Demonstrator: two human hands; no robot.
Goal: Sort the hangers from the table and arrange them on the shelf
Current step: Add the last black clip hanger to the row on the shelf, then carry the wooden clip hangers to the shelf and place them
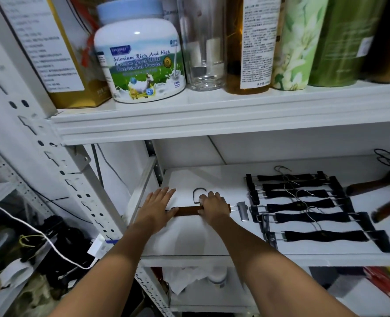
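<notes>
My left hand point(158, 203) flat on wooden clip hanger point(187, 211) left end | my right hand point(214, 207) grips its bar | near shelf point(189, 243) left edge

the white shelf board point(189, 239) lies bare in front of and behind the brown wooden clip hanger point(187, 211). on the right a row of black flocked clip hangers point(304, 217) covers it. the upper white shelf point(212, 124) caps the opening; a slotted white upright point(80, 193) bounds the left.
</notes>
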